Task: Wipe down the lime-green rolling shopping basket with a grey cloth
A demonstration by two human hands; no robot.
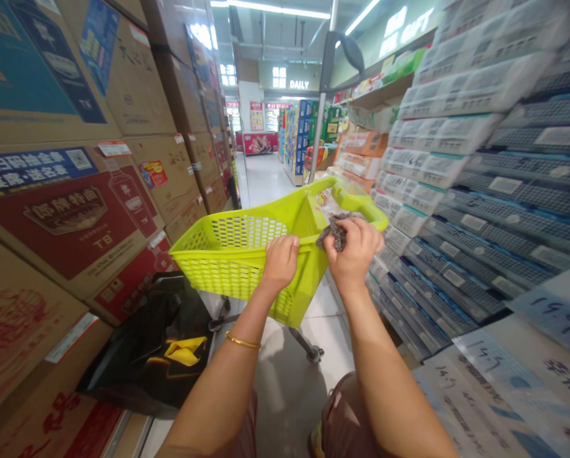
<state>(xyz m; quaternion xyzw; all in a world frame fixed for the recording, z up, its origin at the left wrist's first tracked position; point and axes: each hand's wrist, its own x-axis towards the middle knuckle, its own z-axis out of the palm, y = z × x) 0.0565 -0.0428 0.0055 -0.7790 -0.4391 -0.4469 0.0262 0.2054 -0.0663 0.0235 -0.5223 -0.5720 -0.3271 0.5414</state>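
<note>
In front of me stands a lime-green shopping cart (237, 267) with a perforated basket, turned sideways across the aisle. My left hand (280, 261) is closed over the near rim of its basket, thumb on top. A crumpled grey cloth (331, 233) is bunched in my right hand (354, 251), which presses it against the cart's rim by the handle end. The fingertips of that hand are partly hidden. Beyond the cloth, a clear plastic piece with a small print (327, 201) shows in the cart's upper compartment.
Stacked cardboard cartons (70, 216) wall the left side. A black bag (156, 343) with a yellow cloth (186, 351) lies by them. Piles of packaged goods (461, 248) rise close on the right. A grey metal pole (319, 127) stands behind the cart; tiled floor (270, 172) stretches ahead.
</note>
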